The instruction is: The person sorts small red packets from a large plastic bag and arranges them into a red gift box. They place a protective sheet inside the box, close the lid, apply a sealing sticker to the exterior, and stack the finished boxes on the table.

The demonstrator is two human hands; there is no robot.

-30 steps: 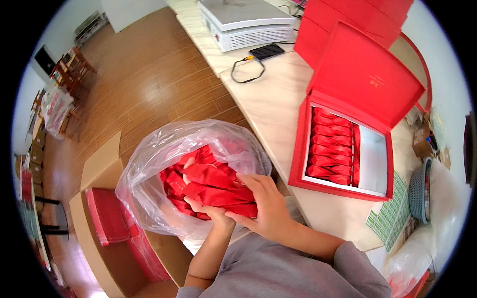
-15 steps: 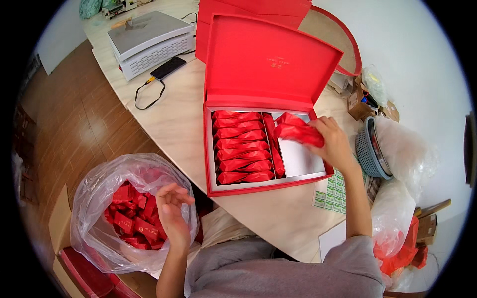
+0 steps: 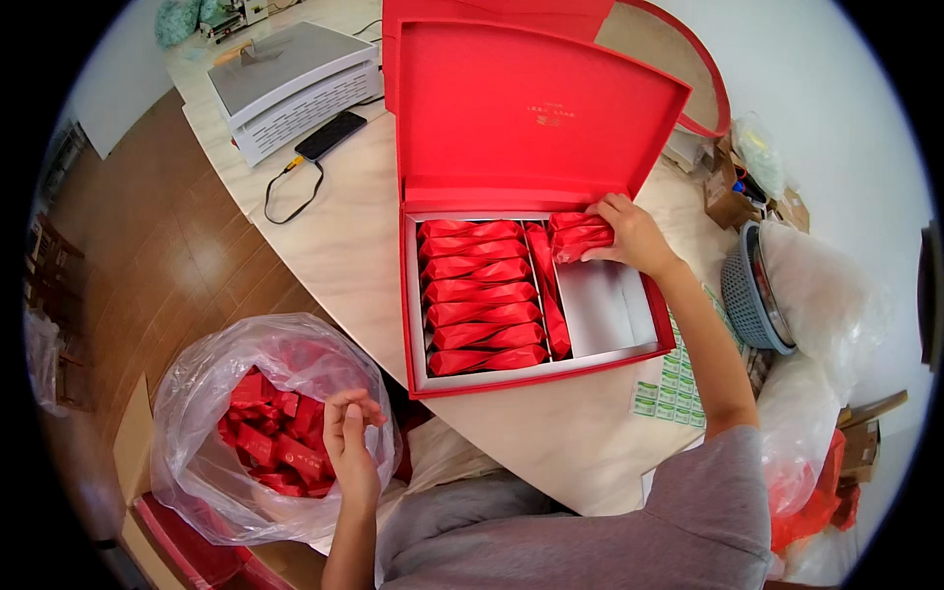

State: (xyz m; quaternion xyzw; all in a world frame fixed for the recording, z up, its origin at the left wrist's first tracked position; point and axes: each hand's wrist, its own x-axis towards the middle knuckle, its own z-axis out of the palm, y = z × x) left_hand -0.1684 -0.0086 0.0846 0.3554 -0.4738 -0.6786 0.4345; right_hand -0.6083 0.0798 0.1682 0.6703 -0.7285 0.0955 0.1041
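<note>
An open red gift box sits on the table with its lid raised. Several shiny red foil packets lie stacked in a column in its left compartment. One long red packet stands lengthwise beside the divider. My right hand grips red foil packets at the far end of the right compartment; their exact number is hard to tell. Over the edge of a clear plastic bag, my left hand hovers with loosely curled fingers, holding nothing. Many small red packets fill the bag.
A grey-topped white machine and a phone with a cable lie at the table's far left. Green-and-white label sheets are right of the box. A blue-grey basket and plastic bags stand farther right.
My right hand has moved the red packets away from me, down into the far end of the right compartment. My left hand stays by the bag, slightly lower.
</note>
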